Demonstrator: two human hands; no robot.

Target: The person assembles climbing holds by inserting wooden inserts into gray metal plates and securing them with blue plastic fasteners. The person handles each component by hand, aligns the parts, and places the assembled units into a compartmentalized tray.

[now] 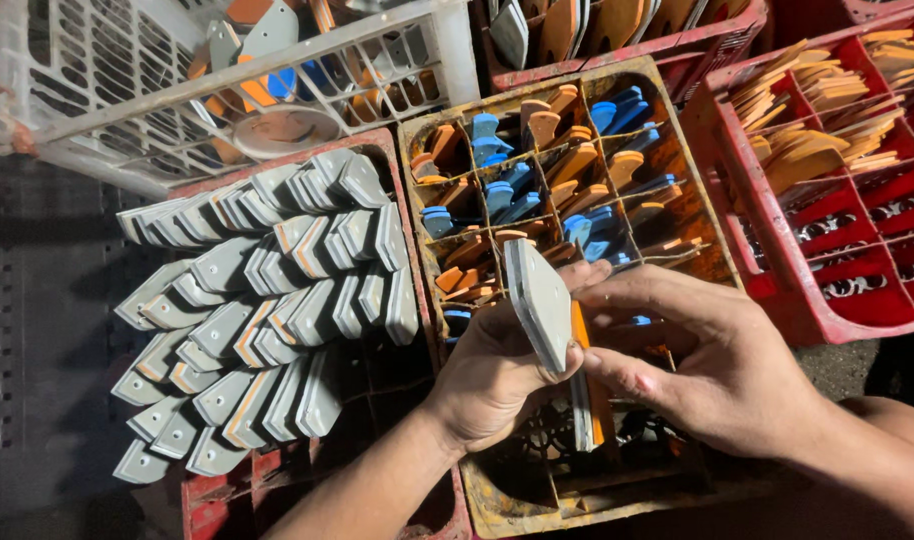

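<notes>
My left hand [492, 375] grips a flat grey metal blade with an angled tip [539, 300], held upright over the yellow crate. My right hand [712, 355] reaches in from the right. Its fingers pinch the same piece along its orange-edged side [580, 335]. Both hands hover over a divided yellow crate [422, 130] that holds orange and blue handle pieces [497, 190] in its compartments. To the left, a red crate [202, 500] carries several rows of stacked grey blades [277, 300].
A white plastic crate [107, 90] with mixed parts stands at the back left. A red divided crate [777, 290] with orange wooden pieces [807, 140] lies at the right. Another red crate [677, 45] is at the back. Dark floor lies at the left.
</notes>
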